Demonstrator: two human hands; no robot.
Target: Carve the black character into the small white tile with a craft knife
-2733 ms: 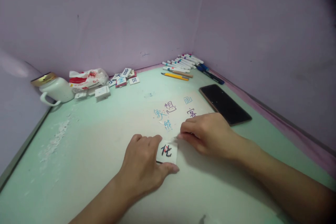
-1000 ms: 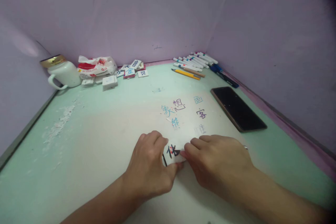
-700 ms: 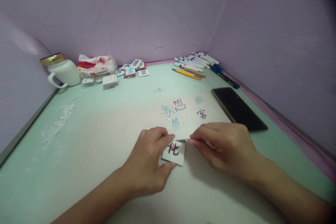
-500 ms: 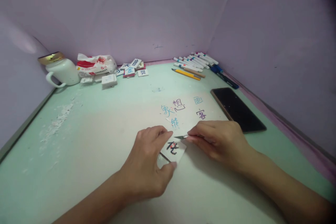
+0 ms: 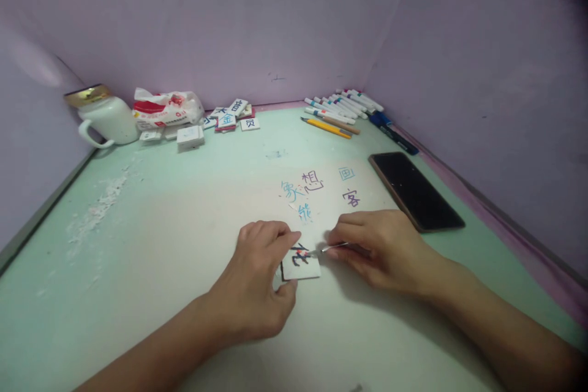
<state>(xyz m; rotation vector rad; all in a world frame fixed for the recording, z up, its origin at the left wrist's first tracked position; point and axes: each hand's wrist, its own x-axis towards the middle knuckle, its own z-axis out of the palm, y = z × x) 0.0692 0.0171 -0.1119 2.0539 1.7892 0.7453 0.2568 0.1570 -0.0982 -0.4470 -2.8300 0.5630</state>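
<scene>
A square white tile [image 5: 309, 270] with a dark Chinese character and small red marks lies on the table in front of me. My left hand [image 5: 260, 278] grips it between thumb and fingers at its near and far edges. From the right, my right hand [image 5: 383, 248] pinches a slim craft knife [image 5: 327, 250], its tip over the character on the tile. Most of the knife's handle is hidden by the fingers. Just beyond the tile, Chinese characters [image 5: 312, 181] in blue and purple are written on the tabletop.
A phone [image 5: 416, 190] lies to the right. Several markers [image 5: 340, 107] and a yellow utility knife [image 5: 327, 128] are at the back right. Along the back left stand a lidded white mug [image 5: 113, 122], a tissue pack [image 5: 165, 110] and lettered tiles [image 5: 226, 119]. White shavings [image 5: 103, 208] litter the left side.
The tile has been turned so its edge sits squarer to me. My right hand has brought the knife tip down and nearer, from the tile's far edge to the character.
</scene>
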